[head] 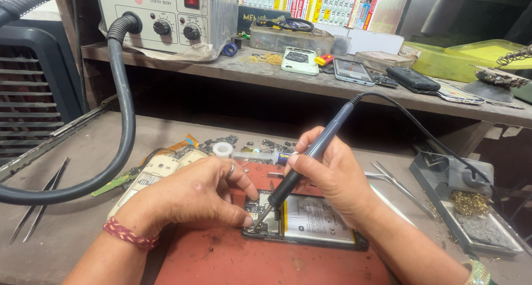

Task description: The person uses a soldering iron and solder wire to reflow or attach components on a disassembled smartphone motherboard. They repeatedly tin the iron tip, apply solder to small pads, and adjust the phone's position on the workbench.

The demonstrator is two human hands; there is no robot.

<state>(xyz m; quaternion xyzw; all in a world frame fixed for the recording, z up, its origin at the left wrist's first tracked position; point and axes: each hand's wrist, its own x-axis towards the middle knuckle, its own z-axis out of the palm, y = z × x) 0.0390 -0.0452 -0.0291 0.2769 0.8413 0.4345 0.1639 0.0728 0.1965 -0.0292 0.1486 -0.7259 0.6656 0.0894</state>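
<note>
Red-brown mat (233, 260) at 6 o'clock on the bench carries an opened phone (310, 221), back cover off, pale battery (316, 219) exposed and the circuit board (265, 215) showing at its 9 o'clock end.

Right hand (332, 177) has its fingers wrapped closed round a dark soldering iron (307, 157), held like a pen. Iron slopes down toward 7 o'clock; tip touches, or sits just above, the board. Cannot tell which. Cord runs off toward 2 o'clock.

Left hand (194, 196) rests on the mat at 9 o'clock of the phone, fingers curled, thumb tip pressed at the board edge just beside the iron tip. Whether something thin is pinched there, cannot tell.

Step in hand, as judged: soldering 1 point on the board while the left hand steadies the phone.

Next move calls for: a still tip, short contact, phone held flat, heat kept away from the battery just beside the work.

Around: tweezers (41, 199) at 9 o'clock, 2nd tweezers (399, 185) at 3 o'clock, iron stand (468, 202) beyond them, black hose (124, 124) looping from the rework station (166, 13) at 11 o'clock.
</note>
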